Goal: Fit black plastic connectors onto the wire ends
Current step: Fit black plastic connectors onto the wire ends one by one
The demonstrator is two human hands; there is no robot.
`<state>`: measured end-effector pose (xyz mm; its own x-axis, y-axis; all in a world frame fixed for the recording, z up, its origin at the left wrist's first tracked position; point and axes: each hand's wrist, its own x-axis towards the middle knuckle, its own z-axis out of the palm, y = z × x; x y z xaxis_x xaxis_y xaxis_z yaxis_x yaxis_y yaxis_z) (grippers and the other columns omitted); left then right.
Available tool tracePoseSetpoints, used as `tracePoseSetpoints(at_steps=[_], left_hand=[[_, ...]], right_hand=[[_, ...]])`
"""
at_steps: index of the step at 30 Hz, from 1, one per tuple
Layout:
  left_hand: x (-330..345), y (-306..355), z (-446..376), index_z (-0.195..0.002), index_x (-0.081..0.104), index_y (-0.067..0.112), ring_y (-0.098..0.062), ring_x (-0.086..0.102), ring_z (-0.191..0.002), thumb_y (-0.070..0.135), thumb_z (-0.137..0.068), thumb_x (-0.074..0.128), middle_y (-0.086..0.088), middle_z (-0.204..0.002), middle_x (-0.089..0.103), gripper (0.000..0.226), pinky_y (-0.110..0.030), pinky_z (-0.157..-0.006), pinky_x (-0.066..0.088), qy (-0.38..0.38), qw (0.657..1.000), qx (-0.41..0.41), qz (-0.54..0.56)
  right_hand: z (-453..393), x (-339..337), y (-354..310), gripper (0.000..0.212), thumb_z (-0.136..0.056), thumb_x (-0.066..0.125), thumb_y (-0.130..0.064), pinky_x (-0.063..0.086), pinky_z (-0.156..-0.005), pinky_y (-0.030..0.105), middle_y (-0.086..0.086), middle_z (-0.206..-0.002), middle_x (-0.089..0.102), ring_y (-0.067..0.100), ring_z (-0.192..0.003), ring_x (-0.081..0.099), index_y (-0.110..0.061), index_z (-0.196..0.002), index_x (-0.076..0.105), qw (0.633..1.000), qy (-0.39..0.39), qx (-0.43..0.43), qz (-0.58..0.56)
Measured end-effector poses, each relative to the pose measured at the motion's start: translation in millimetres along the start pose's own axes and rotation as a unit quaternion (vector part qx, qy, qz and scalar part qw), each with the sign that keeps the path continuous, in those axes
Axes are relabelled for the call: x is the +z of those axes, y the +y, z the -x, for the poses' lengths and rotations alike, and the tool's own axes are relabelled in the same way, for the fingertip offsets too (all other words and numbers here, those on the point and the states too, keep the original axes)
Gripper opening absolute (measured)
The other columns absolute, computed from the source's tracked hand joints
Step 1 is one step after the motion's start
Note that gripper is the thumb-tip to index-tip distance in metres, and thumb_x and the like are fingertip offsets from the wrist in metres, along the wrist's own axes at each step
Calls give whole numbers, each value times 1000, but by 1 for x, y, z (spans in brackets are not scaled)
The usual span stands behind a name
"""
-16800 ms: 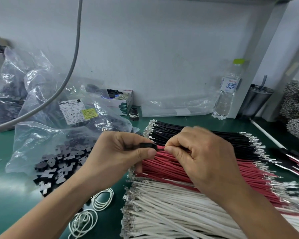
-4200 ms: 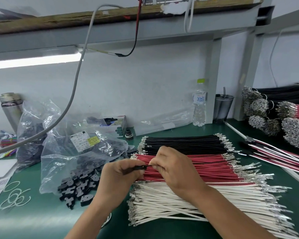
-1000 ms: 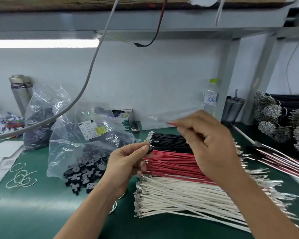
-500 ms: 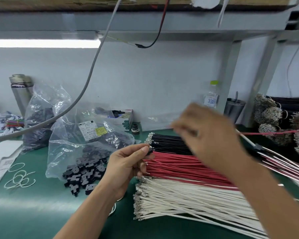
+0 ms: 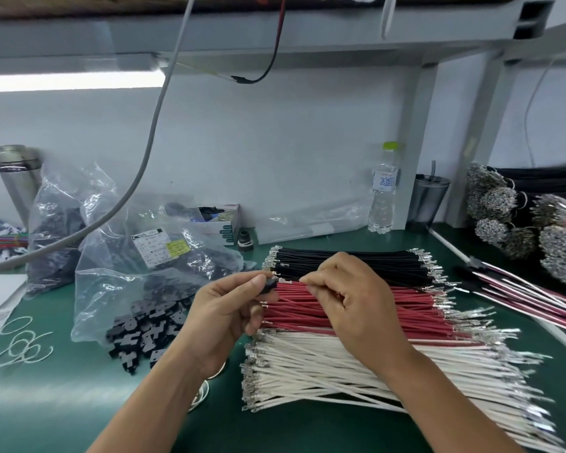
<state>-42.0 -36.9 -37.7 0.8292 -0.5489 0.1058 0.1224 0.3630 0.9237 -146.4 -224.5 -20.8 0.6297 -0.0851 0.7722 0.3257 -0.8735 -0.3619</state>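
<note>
The green work mat [image 5: 62,403] carries three flat stacks of cut wires laid side by side, each tipped with metal terminals: black wires [image 5: 347,261] farthest from the person, red wires [image 5: 406,304] in the middle, white wires [image 5: 356,371] nearest. To their left lie clear plastic bags [image 5: 111,289]; a pile of loose black connectors [image 5: 141,335] spills from the mouth of the nearest bag onto the mat. Bundled wires [image 5: 536,223] are stacked at the right edge, with a spread of assembled leads [image 5: 520,295] just in front of them. A water bottle [image 5: 384,191] and a dark tumbler [image 5: 430,199] stand against the back wall; a metal flask [image 5: 15,178] stands at far left. White loops of tie cord [image 5: 20,344] lie on the mat at lower left. Both hands are raised over the left end of the red stack. The left hand [image 5: 229,315] pinches one black connector [image 5: 270,286] between thumb and fingertips. The right hand [image 5: 350,299] has its fingers curled, pinching a wire whose metal terminal [image 5: 286,281] points at the connector, just beside its opening. The wire's colour is hidden by the fingers. Whether the terminal has entered the connector cannot be told.
</note>
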Motion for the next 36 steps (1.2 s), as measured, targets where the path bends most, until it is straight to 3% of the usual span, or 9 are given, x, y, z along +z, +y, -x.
tracePoseSetpoints(at_steps=[16, 24, 31, 36], left_hand=[[1, 3, 1, -100, 80, 4, -15, 55, -49, 22, -79, 76, -18, -80, 74, 28, -23, -42, 45, -13, 1000, -12, -1], [1, 6, 3, -95, 81, 4, -14, 54, -47, 23, -74, 79, -16, -74, 72, 29, -22, -41, 43, -5, 999, -20, -29], [2, 7, 2, -95, 81, 6, -14, 54, -48, 25, -77, 78, -13, -74, 71, 26, -21, -44, 42, -12, 999, -38, -5], [1, 7, 3, -95, 80, 7, -13, 54, -48, 24, -81, 75, -13, -76, 72, 22, -21, -45, 45, -16, 999, -42, -1]], right_hand=[[4, 5, -1, 9, -88, 76, -14, 49, -68, 19, -11, -84, 59, 9, -80, 58, -17, -95, 80, 999, 6, 7, -31], [4, 1, 0, 17, -87, 74, 0, 49, -56, 32, -1, -86, 60, 16, -78, 52, -9, -102, 77, 986, 1, -124, 113], [5, 4, -3, 8, -89, 75, -10, 50, -66, 26, -3, -83, 60, 13, -77, 56, -10, -96, 79, 998, 42, -38, 2], [5, 6, -4, 9, -87, 77, -9, 50, -67, 24, -3, -83, 60, 13, -77, 56, -10, -95, 80, 999, 27, -37, 1]])
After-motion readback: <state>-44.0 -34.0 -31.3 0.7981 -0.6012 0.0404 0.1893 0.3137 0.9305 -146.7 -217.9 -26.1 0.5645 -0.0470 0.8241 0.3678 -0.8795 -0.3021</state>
